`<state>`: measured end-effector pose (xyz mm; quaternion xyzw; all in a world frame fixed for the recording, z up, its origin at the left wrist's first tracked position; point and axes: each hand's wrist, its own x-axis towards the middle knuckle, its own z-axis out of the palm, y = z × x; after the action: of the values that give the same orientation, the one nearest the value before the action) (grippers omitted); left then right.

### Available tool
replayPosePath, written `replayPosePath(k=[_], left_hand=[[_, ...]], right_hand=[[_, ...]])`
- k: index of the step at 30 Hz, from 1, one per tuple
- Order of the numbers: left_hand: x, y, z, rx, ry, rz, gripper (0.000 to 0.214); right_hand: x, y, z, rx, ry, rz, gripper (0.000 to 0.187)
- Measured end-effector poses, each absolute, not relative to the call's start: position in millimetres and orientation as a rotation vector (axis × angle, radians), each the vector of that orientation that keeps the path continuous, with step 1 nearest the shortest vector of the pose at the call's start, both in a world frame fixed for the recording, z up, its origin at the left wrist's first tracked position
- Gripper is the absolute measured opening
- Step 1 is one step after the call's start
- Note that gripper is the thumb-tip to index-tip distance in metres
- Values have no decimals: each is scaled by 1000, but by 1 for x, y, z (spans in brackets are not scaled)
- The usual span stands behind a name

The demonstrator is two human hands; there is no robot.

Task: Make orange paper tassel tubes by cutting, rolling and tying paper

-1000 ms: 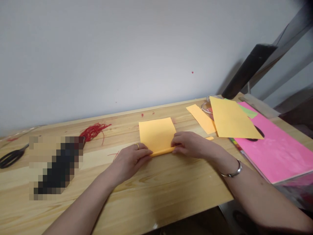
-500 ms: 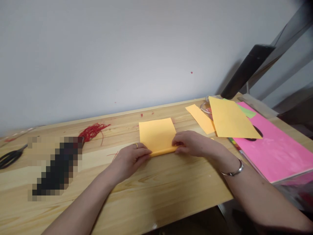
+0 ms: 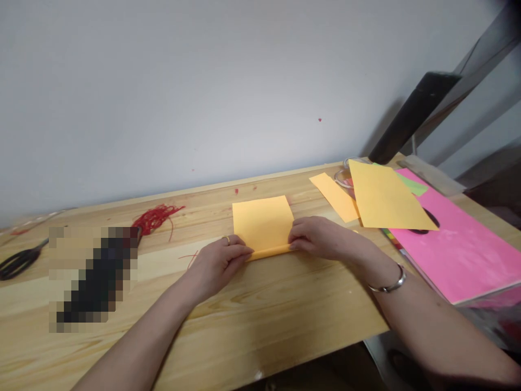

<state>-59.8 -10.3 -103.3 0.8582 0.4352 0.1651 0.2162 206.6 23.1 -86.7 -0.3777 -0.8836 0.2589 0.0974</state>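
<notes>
A yellow-orange sheet of paper [image 3: 262, 222] lies on the wooden table in front of me, its near edge turned up into a narrow roll or fold. My left hand [image 3: 217, 266] pinches the left end of that rolled edge between thumb and fingers. At the right end, my right hand [image 3: 315, 238] grips the same edge with curled fingers, its thumb hidden. The far part of the paper lies flat between and beyond both hands.
Black-handled scissors [image 3: 20, 263], a blurred-out dark object [image 3: 95, 282] and tangled red thread [image 3: 157, 219] lie left. Rightward are a yellow strip [image 3: 336, 196], a larger yellow sheet [image 3: 386, 198], a pink sheet [image 3: 459, 250] and a black cylinder [image 3: 415, 117]. The table's front edge [image 3: 317, 355] is near.
My right hand's fingers have closed down lower onto the paper's near edge, and the rolled edge looks slightly flatter. My left hand stays at its end.
</notes>
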Motion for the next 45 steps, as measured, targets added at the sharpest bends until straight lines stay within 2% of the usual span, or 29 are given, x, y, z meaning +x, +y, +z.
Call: replayPosePath(k=[13, 21, 29, 39, 45], left_hand=[[-60, -11, -106, 2357, 1316, 441, 16], [-59, -11, -106, 2395, 1279, 489, 20], [-59, -11, -106, 2421, 1270, 483, 21], [-68, -10, -89, 2284, 1153, 256, 19], [-64, -14, -94, 2321, 1208, 272, 20]], right_hand=[[204, 23, -89, -1147, -2568, 739, 11], [200, 19, -85, -1007, -2619, 641, 21], [196, 18, -87, -968, -2754, 543, 12], [197, 20, -89, -959, -2695, 676, 13], [199, 21, -90, -959, -2682, 711, 12]])
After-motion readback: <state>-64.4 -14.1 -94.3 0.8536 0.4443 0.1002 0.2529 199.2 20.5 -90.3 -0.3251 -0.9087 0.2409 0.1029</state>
